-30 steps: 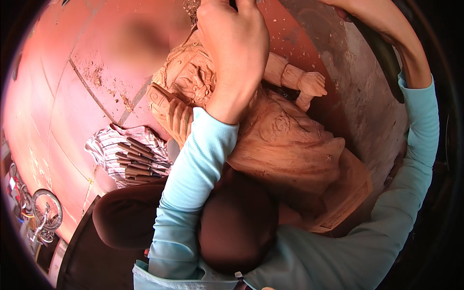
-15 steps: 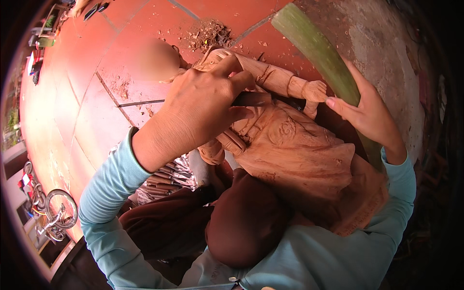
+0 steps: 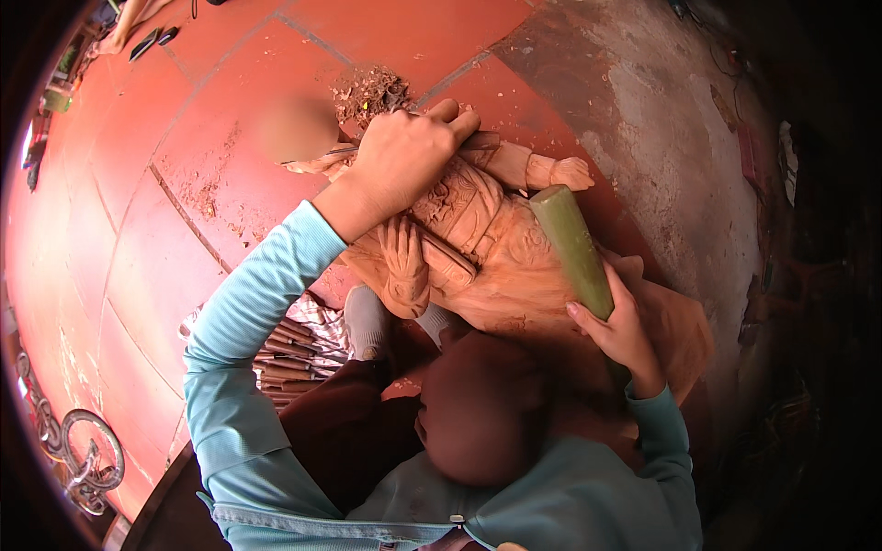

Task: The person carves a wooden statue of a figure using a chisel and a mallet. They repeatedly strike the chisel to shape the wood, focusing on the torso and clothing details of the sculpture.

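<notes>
A carved wooden figure (image 3: pixel 501 298) in robes lies on its back in front of me, its blurred head to the left. My left hand (image 3: pixel 404 158) is closed around a chisel, whose wooden handle (image 3: pixel 483 140) pokes out to the right. The thin blade reaches left toward the figure's head and neck; exactly where its tip touches I cannot tell. In my right hand (image 3: pixel 622 332) is a thick green club-like mallet (image 3: pixel 571 241), gripped around its lower part. Its blunt end is over the figure's chest, apart from the chisel handle.
Several wood-handled tools (image 3: pixel 285 358) lie on a striped cloth at the left. A heap of wood shavings (image 3: pixel 372 92) sits on the red tiles (image 3: pixel 248 64) beyond the figure. Sandals (image 3: pixel 152 41) and a bicycle (image 3: pixel 92 455) are farther off, with bare concrete (image 3: pixel 675 119) at the right.
The green mallet has come down and left from its raised position at the upper right. My left hand and the chisel have shifted a little up and toward the figure's head; the view has shifted too.
</notes>
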Demonstrator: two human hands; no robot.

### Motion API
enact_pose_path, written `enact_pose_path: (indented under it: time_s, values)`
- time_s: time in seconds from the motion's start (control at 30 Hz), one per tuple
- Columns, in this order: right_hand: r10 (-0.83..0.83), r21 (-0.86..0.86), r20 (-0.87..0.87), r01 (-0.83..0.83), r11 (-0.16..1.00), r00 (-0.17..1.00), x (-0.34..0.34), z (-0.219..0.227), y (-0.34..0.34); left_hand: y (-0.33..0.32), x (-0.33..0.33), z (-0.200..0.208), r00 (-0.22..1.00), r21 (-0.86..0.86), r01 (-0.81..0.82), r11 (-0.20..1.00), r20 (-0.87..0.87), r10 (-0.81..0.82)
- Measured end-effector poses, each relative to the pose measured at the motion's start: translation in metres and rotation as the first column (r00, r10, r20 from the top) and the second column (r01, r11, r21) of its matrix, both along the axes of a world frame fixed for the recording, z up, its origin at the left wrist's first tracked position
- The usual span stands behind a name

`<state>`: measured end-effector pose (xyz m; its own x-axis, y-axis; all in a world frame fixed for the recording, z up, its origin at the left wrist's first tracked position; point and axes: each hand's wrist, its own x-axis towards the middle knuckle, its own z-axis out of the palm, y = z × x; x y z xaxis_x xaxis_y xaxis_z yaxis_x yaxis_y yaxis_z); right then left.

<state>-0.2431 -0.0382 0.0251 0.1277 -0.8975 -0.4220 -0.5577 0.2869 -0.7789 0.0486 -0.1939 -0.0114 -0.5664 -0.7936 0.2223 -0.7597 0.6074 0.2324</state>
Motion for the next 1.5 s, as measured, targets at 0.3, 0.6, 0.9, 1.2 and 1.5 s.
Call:
enact_pose_path:
  time_s: [0.3,0.6,0.9,1.2,1.5]
  values:
    - [-0.274,-0.257,-0.113,0.239,0.937,0.955,0.013,-0.021,0.019,0.106,-0.069,0.028,0.585,-0.381,0.535,0.754,-0.478,-0.656]
    - [-0.662,-0.376,0.013,0.617,0.691,0.749,0.059,-0.016,0.091,0.122,-0.066,0.000,0.481,-0.266,0.606,0.750,-0.628,-0.612]
    - [-0.715,-0.491,-0.043,0.609,0.624,0.698,0.054,-0.046,0.144,0.128,-0.062,-0.001,0.375,-0.323,0.611,0.723,-0.686,-0.623]
    - [-0.717,-0.497,-0.029,0.612,0.615,0.697,0.060,-0.048,0.147,0.128,-0.063,0.000,0.395,-0.325,0.592,0.737,-0.680,-0.617]
    - [-0.725,-0.503,-0.021,0.620,0.603,0.688,0.062,-0.049,0.155,0.122,-0.067,0.006,0.402,-0.380,0.514,0.769,-0.685,-0.607]
